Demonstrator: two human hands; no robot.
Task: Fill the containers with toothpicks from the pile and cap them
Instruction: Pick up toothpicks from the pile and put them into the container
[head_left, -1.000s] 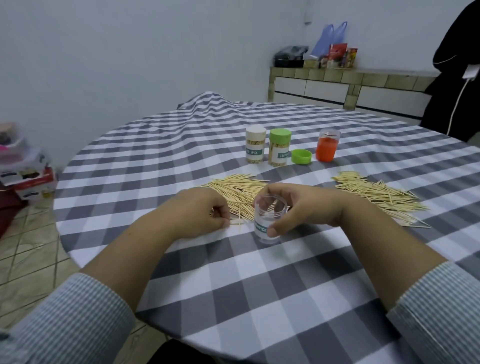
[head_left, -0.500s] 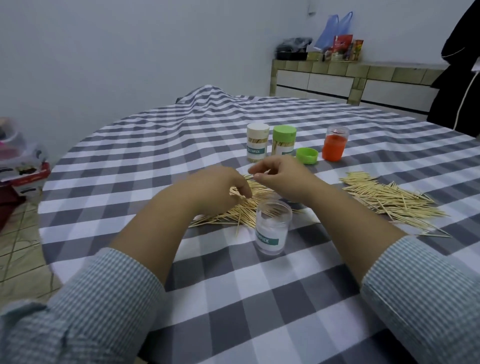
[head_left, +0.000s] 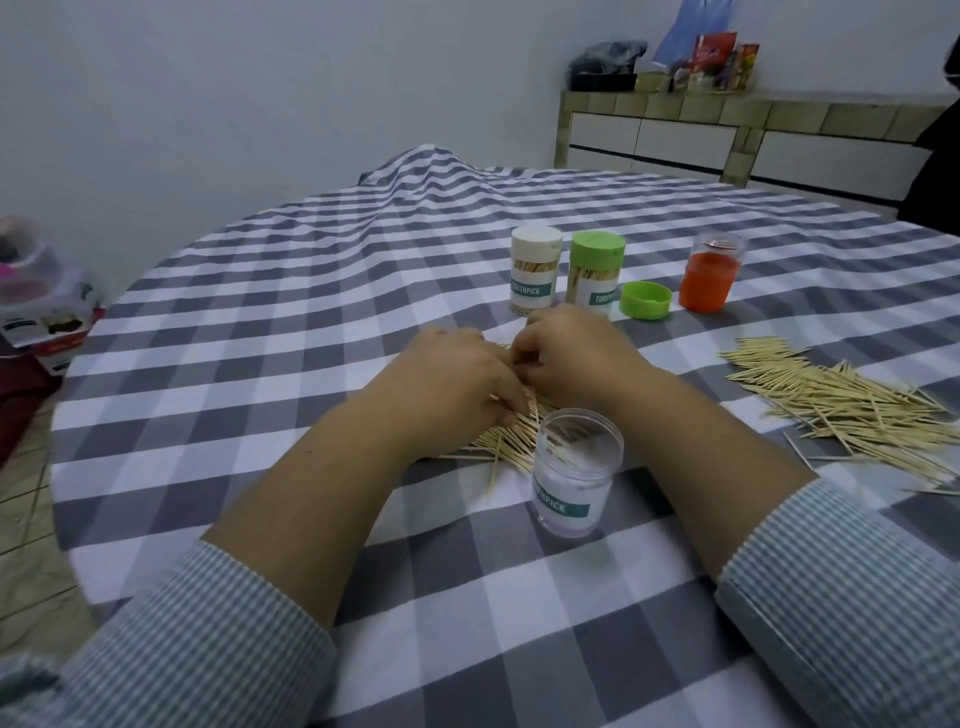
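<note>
An uncapped clear container (head_left: 574, 475) labelled TOOTHPICK stands upright on the checked tablecloth (head_left: 311, 291), nothing visible inside it. Just behind it lies a pile of toothpicks (head_left: 511, 439), partly hidden under my hands. My left hand (head_left: 454, 387) rests on the pile with fingers curled around a few toothpicks. My right hand (head_left: 574, 356) meets it from the right, fingers pinched over the same toothpicks. Farther back stand a white-capped container (head_left: 535, 270) and a green-capped container (head_left: 595, 273), both holding toothpicks. A loose green cap (head_left: 645, 300) lies beside them.
An orange container (head_left: 709, 273) stands uncapped at the back right. A second toothpick pile (head_left: 841, 400) spreads over the right side of the table. A tiled counter (head_left: 753, 130) with bags sits behind. Boxes (head_left: 41, 312) lie on the floor at left.
My right hand let go of the clear container and moved back onto the pile. Both hands now work together among the toothpicks behind the container.
</note>
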